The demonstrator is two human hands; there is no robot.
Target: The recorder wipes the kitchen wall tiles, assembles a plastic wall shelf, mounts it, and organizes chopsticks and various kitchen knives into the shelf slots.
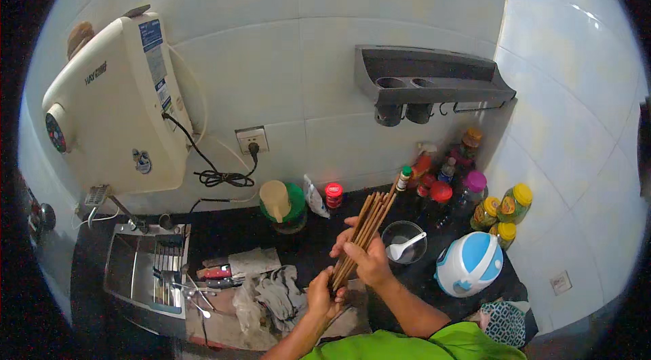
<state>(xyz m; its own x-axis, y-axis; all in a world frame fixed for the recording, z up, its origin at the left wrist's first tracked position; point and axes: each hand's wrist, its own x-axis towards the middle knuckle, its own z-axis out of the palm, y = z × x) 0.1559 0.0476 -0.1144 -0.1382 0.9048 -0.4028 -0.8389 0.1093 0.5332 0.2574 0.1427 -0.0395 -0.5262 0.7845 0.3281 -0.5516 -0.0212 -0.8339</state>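
Note:
A bundle of several brown wooden chopsticks [375,215] slants upward above the counter, held between both hands. My left hand [322,293] grips the bundle at its lower end. Around its middle is my right hand [374,258], with the thumb pressed across the sticks and some fingers spread behind them. One stick reaches higher than the others, its tip near a small green-capped bottle [403,179]. To the right of my right hand, a clear bowl [389,230] stands on the black counter with a white rice paddle [407,246] in it.
A blue-and-white rice cooker [470,264] and yellow-lidded jars [515,202] stand right. Left are a sink [122,263], a red-handled knife [216,272], a grey cloth [279,289] and a plastic bag [247,304]. A green container [295,207] stands behind; a grey rack [437,87] hangs above.

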